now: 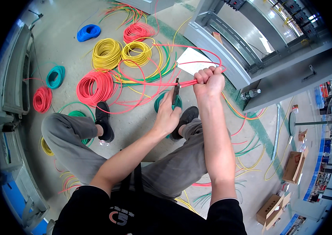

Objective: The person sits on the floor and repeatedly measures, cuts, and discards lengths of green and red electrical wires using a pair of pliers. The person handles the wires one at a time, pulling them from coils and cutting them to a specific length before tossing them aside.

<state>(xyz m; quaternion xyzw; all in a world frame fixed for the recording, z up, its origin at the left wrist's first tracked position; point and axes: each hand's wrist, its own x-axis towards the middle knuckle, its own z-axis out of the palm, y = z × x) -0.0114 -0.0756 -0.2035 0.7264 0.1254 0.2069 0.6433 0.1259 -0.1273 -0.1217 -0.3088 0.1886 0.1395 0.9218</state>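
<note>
In the middle of the view, my left hand (167,116) is closed round a pair of dark cutting pliers (176,89) that point away from me. Their jaws are at a small bunch of red wires (188,82); whether the jaws are closed on them is too small to tell. Just to the right, my right hand (209,83) is a fist wrapped round the same wires. From that fist, red wire loops out over the floor to the left, past a red coil (94,87). Below the pliers, a green coil (178,102) lies between my shoes.
Yellow coils (107,54), a blue coil (88,33) and a teal coil (55,76) lie on the floor. A white paper sheet (194,61) rests beside a grey metal cabinet (218,49). Near it is a clear bottle (251,94). Cardboard boxes (294,166) stand at the right.
</note>
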